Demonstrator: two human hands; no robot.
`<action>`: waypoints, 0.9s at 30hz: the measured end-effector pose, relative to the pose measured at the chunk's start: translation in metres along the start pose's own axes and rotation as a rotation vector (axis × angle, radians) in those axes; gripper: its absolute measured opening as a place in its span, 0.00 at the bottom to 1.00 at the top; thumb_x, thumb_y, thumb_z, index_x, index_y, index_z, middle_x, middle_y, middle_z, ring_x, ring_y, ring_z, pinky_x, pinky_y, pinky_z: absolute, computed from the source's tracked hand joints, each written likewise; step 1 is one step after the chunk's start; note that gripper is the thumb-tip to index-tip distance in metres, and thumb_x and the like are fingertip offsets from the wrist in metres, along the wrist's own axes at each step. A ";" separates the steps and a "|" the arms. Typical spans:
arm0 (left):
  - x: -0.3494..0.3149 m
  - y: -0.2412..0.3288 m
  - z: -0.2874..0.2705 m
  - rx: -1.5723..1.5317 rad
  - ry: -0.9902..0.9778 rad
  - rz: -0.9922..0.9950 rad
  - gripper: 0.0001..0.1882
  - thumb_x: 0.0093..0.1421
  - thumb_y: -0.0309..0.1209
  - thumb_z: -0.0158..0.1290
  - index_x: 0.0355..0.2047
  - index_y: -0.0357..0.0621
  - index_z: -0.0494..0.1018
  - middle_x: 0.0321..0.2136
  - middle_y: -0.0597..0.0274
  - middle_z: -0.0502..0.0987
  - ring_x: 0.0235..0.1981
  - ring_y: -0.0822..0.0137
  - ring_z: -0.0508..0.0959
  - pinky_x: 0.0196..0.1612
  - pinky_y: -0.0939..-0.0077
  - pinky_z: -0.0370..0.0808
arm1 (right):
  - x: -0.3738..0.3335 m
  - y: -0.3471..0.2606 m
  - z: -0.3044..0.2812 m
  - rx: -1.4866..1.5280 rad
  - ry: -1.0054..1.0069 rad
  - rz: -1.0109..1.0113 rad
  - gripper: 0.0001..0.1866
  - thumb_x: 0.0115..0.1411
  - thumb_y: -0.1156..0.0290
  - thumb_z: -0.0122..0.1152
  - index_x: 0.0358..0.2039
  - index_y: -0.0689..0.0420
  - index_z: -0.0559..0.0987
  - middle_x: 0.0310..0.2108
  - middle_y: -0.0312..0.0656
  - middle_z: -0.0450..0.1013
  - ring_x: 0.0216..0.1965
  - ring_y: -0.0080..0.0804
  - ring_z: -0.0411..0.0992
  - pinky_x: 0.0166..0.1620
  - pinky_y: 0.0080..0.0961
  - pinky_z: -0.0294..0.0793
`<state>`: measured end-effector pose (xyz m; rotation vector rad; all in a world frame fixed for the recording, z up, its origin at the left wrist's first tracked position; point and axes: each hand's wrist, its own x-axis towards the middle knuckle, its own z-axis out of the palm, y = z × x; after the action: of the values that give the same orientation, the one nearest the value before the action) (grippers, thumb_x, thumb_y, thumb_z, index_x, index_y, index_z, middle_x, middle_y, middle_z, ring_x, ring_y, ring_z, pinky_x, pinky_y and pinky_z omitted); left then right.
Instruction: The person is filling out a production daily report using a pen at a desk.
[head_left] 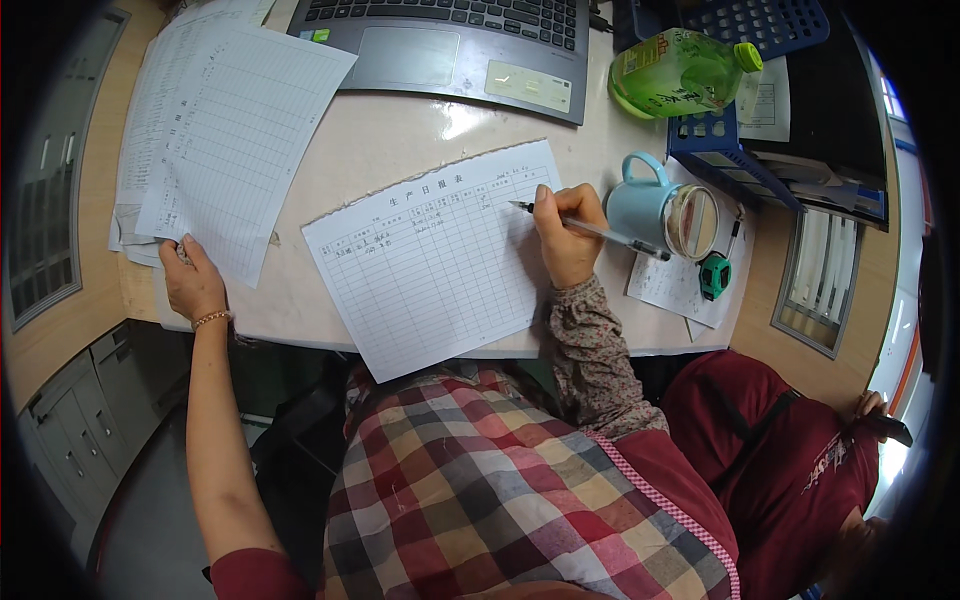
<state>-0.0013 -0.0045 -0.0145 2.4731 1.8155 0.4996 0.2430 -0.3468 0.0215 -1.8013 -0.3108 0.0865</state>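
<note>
A pen [622, 240] is gripped in my right hand [572, 235], its tip just above the right-hand columns of a printed form [440, 270]. That form lies tilted on the desk in front of me, its near corner past the desk edge. A few handwritten entries fill its top rows; the rows below are blank. At the left, my left hand [197, 283] pinches the lower edge of another gridded sheet [245, 130]. This sheet rests on top of a paper stack [150, 130]. My left fingertips are partly hidden by the paper.
A laptop [440, 55] sits at the back. To the right are a green bottle [680, 75] lying against a blue basket [725, 150], a light-blue mug [635, 210], a glass jar [692, 222] and a green tape measure [714, 275]. Another person [780, 440] in dark red is at my right.
</note>
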 end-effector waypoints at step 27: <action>0.001 0.002 -0.006 -0.002 0.002 -0.014 0.17 0.58 0.46 0.43 0.40 0.48 0.66 0.29 0.51 0.77 0.31 0.47 0.76 0.31 0.57 0.70 | -0.004 0.004 0.009 -0.157 -0.049 -0.036 0.15 0.50 0.71 0.62 0.15 0.60 0.66 0.11 0.34 0.65 0.15 0.14 0.60 0.18 0.15 0.59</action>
<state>-0.0007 -0.0050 -0.0084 2.4577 1.8302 0.5037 0.2383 -0.3400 0.0145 -1.9503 -0.3936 0.0832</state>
